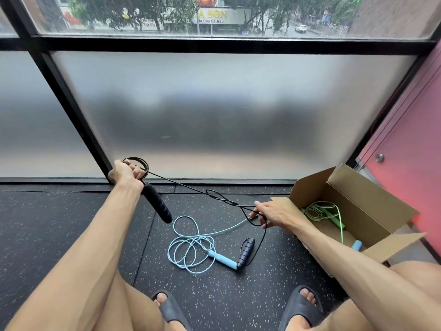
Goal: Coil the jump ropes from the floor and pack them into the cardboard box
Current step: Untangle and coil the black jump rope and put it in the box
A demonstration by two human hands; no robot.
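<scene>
My left hand (125,172) is raised at the left and grips a black jump rope (191,188): a small coil of its cord loops over my fingers and one dark handle (157,203) hangs below my fist. The cord runs taut rightward to my right hand (270,213), which pinches it near the box. The rope's other dark handle (245,252) lies on the floor. A light blue jump rope (188,247) lies loosely looped on the floor between my arms. The open cardboard box (372,211) at the right holds a green rope (322,211).
A frosted glass wall with black frames stands just ahead. A pink wall (410,151) rises behind the box at the right. The floor is dark speckled rubber (59,216). My knees and feet in dark slides (170,309) are at the bottom.
</scene>
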